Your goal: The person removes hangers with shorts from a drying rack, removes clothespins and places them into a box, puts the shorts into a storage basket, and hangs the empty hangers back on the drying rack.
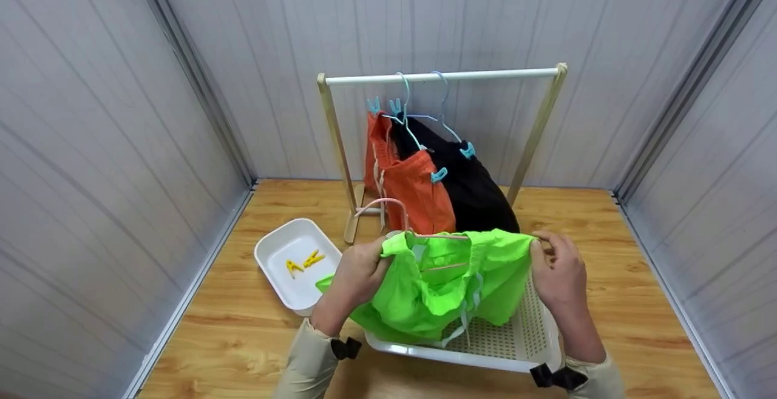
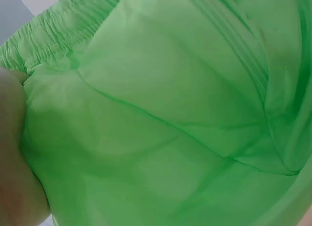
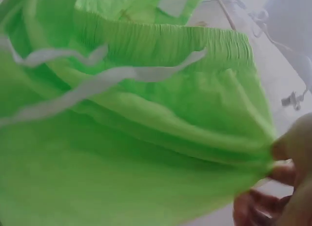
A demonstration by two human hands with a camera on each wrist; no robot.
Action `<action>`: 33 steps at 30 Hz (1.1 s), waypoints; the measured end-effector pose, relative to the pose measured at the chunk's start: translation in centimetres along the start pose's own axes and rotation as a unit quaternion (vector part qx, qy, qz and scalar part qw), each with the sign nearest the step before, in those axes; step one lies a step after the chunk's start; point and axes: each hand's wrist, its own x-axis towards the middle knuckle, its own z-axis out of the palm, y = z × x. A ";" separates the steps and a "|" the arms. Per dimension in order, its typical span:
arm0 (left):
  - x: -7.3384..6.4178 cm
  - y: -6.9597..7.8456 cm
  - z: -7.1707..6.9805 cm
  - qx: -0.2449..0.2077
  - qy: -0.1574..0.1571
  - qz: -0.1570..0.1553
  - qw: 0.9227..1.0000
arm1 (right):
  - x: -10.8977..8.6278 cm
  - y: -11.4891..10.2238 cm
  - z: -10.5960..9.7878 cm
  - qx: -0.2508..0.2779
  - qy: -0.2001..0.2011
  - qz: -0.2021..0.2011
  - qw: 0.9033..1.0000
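Observation:
Bright green shorts (image 1: pixel 394 308) with an elastic waistband (image 3: pixel 161 41) and a white drawstring (image 3: pixel 107 80) are held up between both hands over a basket. My left hand (image 1: pixel 359 271) grips the waistband at its left end. At the right side, my right hand (image 1: pixel 559 271) pinches the fabric between thumb and fingers; the right wrist view shows this pinch below the waistband. A pink hanger (image 1: pixel 397 200) stands with its hook up at the left, its lower part inside the waist opening. Green fabric fills the left wrist view, hiding most of the left fingers.
Below the shorts sits a white perforated basket (image 1: pixel 461 359). To the left, a white tray (image 1: pixel 276 265) holds yellow clothespins (image 1: pixel 312 259). Behind, a rack (image 1: pixel 498 74) carries orange shorts (image 1: pixel 419 192) and a black garment (image 1: pixel 479 192) on hangers with blue clips. Panel walls surround the wooden surface.

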 end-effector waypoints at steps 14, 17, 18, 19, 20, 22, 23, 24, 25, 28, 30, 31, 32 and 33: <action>0.3 0.5 1.2 0.035 -0.016 0.018 0.999 | -1.6 -2.5 3.2 -0.050 -0.065 -0.329 0.941; 0.2 0.4 1.4 0.033 -0.015 0.021 0.999 | -1.6 -1.8 3.5 -0.056 -0.060 -0.325 0.942; 0.1 0.4 1.5 0.031 -0.014 0.021 0.999 | -1.6 -1.6 3.6 -0.055 -0.056 -0.320 0.944; 0.1 0.3 1.5 0.031 -0.013 0.022 0.999 | -1.5 -1.4 3.6 -0.054 -0.054 -0.315 0.946; 0.1 0.2 1.6 0.029 -0.011 0.022 0.999 | -1.4 -1.1 3.6 -0.055 -0.053 -0.311 0.947; 0.0 0.1 1.6 0.028 -0.007 0.020 0.999 | -1.4 -0.7 3.5 -0.061 -0.053 -0.304 0.949; -0.1 0.0 1.7 0.027 -0.005 0.019 0.999 | -1.4 -0.5 3.5 -0.065 -0.053 -0.300 0.950; -0.1 -0.1 1.7 0.027 -0.004 0.019 0.999 | -1.4 -0.3 3.4 -0.070 -0.054 -0.295 0.951; -0.2 -0.1 1.8 0.027 -0.004 0.019 0.999 | -1.4 -0.1 3.4 -0.076 -0.055 -0.289 0.953; -0.4 -0.3 1.8 0.023 -0.005 0.015 1.000 | -1.6 0.6 3.2 -0.092 -0.055 -0.272 0.956; -0.4 -0.4 1.9 0.021 -0.006 0.012 1.000 | -1.6 1.0 2.9 -0.099 -0.057 -0.261 0.959; -0.5 -0.5 1.9 0.020 -0.006 0.010 1.000 | -1.7 1.3 2.8 -0.100 -0.058 -0.256 0.960; -0.5 -0.5 1.9 0.019 -0.005 0.008 1.000 | -1.7 1.5 2.6 -0.100 -0.060 -0.250 0.961; -0.5 -0.6 1.9 0.018 -0.005 0.006 1.000 | -1.7 1.7 2.4 -0.100 -0.061 -0.245 0.962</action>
